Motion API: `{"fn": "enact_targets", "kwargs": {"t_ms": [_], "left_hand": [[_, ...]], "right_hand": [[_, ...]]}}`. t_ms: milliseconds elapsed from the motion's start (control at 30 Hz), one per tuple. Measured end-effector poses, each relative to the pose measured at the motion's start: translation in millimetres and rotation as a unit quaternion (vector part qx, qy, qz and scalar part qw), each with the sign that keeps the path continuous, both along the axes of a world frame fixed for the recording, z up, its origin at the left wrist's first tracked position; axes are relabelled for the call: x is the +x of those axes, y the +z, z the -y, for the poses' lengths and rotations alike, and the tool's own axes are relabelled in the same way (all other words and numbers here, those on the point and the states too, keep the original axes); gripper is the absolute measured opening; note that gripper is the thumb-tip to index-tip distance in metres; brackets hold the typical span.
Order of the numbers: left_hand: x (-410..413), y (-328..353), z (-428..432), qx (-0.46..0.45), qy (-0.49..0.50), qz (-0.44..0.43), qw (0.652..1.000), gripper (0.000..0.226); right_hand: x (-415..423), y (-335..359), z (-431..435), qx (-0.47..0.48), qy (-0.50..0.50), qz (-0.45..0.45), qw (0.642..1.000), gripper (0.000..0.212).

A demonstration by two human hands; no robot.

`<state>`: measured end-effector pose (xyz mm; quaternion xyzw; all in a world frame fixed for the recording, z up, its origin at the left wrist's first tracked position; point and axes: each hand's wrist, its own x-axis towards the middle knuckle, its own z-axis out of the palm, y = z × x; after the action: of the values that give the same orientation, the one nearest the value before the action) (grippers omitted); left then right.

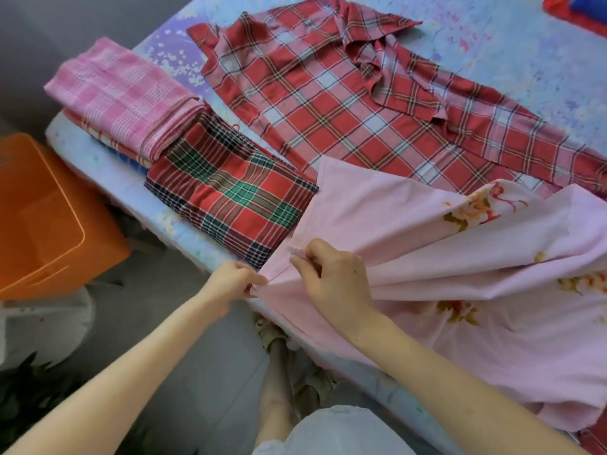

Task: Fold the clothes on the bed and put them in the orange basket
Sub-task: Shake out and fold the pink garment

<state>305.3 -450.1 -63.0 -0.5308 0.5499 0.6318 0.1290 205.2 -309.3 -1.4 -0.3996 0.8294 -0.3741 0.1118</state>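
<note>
Left hand point(230, 279) and right hand point(331, 277) both pinch corner of pink floral cloth point(460, 251) beside folded red-green plaid cloth point(235, 198). Risk: pulling cloth may drag plaid, undo its fold.

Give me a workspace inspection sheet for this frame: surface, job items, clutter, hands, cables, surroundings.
Surface: bed with a pale blue floral sheet, cloths lying on it.
Job's things: pink floral cloth unfolded at the near edge; red plaid cloth spread out, rumpled at its far end; red-green plaid cloth folded; pink check cloth folded, on top of a stack; orange basket on the floor beside the bed.
Clutter: red item at the far right corner, cut off by the frame.
Grippers: left hand and right hand both pinch the pink floral cloth's hem, close together.
Cables: nothing seen.
Surroundings: grey floor; the person's sandalled feet.
</note>
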Motion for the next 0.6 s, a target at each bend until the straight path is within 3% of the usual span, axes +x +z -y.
{"fn": "enact_targets", "kwargs": {"t_ms": [100, 200, 267, 400, 467, 600], "left_hand": [[-29, 54, 3, 0.042, -0.020, -0.064, 0.997, 0.051], [-55, 95, -3, 0.066, -0.029, -0.094, 0.993, 0.008], [-70, 119, -11, 0.089, -0.024, -0.104, 0.990, 0.020], [-95, 164, -34, 0.094, -0.021, -0.104, 0.990, 0.010], [-105, 183, -47, 0.083, -0.013, -0.102, 0.991, 0.016], [-119, 217, -69, 0.060, -0.038, -0.106, 0.992, 0.036]], "right_hand": [[-7, 24, 3, -0.013, -0.020, -0.017, 1.000, 0.025], [-19, 43, -5, -0.018, -0.043, -0.017, 0.999, 0.023], [-28, 59, -16, -0.033, -0.061, -0.035, 0.997, 0.024], [-40, 81, -38, -0.024, -0.064, -0.074, 0.995, 0.037], [-44, 95, -50, -0.022, -0.073, -0.107, 0.991, 0.039], [-73, 141, -82, -0.063, -0.193, -0.247, 0.947, 0.026]]}}
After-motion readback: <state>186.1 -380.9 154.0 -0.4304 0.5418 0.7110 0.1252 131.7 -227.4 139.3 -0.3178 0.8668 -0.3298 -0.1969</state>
